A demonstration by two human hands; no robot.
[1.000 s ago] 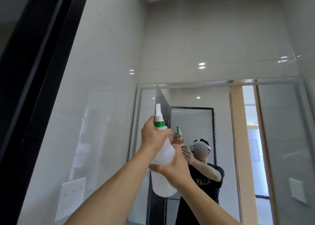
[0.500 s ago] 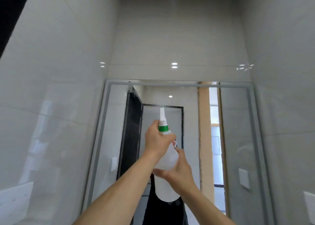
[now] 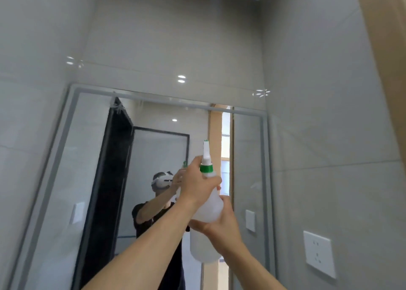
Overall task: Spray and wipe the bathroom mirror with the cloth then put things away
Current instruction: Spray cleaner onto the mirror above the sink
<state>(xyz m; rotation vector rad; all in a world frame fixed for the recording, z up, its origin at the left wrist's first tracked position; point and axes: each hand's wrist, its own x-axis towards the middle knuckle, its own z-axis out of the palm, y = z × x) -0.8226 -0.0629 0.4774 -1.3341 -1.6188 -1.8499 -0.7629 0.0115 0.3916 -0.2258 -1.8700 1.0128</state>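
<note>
A white spray bottle (image 3: 206, 241) with a green collar and a white nozzle is held up in front of the bathroom mirror (image 3: 66, 179). My left hand (image 3: 197, 184) grips the bottle's neck just below the collar. Lower down, my right hand (image 3: 222, 223) wraps around the bottle's body from the right. The nozzle points up towards the mirror's upper right part. A few droplets or smears show near the mirror's top left edge. No cloth is in view.
Grey tiled walls close in on the left and right. A white wall socket (image 3: 319, 253) sits on the right wall. The mirror reflects a person with raised arms, a black door frame and a wooden door edge.
The view has swung to the right, so the mirror now lies left of centre. Both hands and the bottle have moved right along the mirror. The grip on the bottle is unchanged.
</note>
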